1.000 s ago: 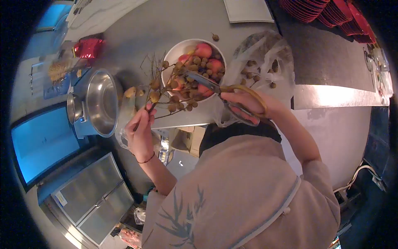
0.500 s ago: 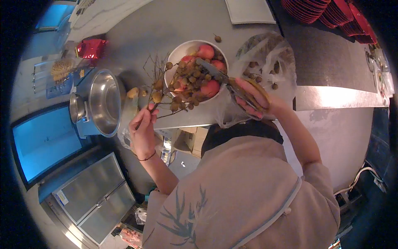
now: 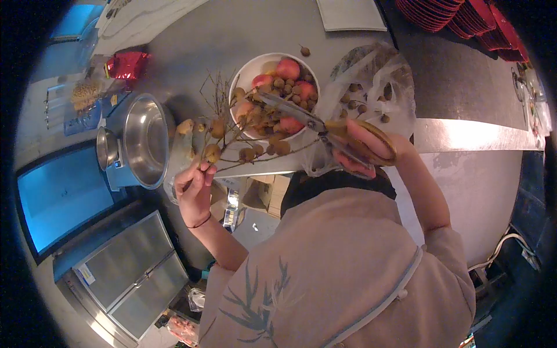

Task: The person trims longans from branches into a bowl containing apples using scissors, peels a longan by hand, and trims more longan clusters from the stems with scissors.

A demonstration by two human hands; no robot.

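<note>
My left hand pinches a branch of round brown fruits near its end, in front of the counter's edge. The branch's fruits reach over a white bowl, which holds red round fruits and several small brown ones. My right hand is wrapped round the handles of scissors, whose blades are parted and point left over the bowl, among the brown fruits. Right of the bowl lies a clear plastic bag with more brown fruits inside.
A metal basin stands at the left, with a red packet behind it. Bare twigs lie left of the bowl. A white tray is at the back, red stacked plates at the back right.
My left hand has moved slightly down and left with the branch. My right hand has moved a little right and turned, and the scissors are opened wider.
</note>
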